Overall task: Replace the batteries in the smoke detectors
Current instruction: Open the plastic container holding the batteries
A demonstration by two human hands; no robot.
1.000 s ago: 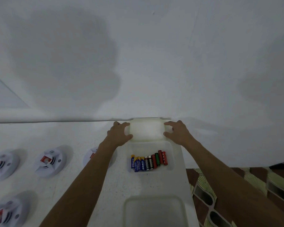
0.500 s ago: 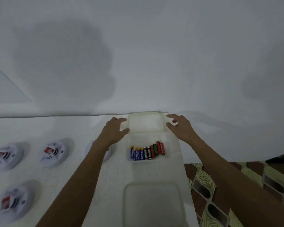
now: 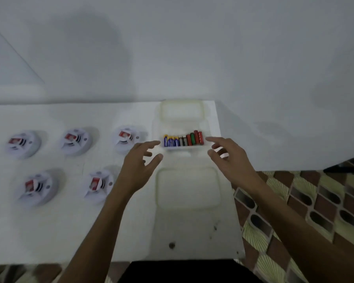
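A white table (image 3: 70, 231) seen from above. Near its right edge sits a shallow, translucent white plastic tray (image 3: 182, 127) holding a row of small cylindrical batteries (image 3: 183, 139), blue, black, green and red, lying side by side.

The left hand (image 3: 140, 160) hovers just left of this tray, fingers spread and relaxed, holding nothing. The right hand (image 3: 229, 158) hovers just right of it, likewise loose and empty. Whether either fingertip touches the tray cannot be told.

Five round white plastic smoke detectors with red labels lie well left of the tray, among them one nearest it (image 3: 127, 138) and one below that (image 3: 98, 184). A second, empty translucent tray (image 3: 187, 207) lies on the viewer's side of the battery tray.
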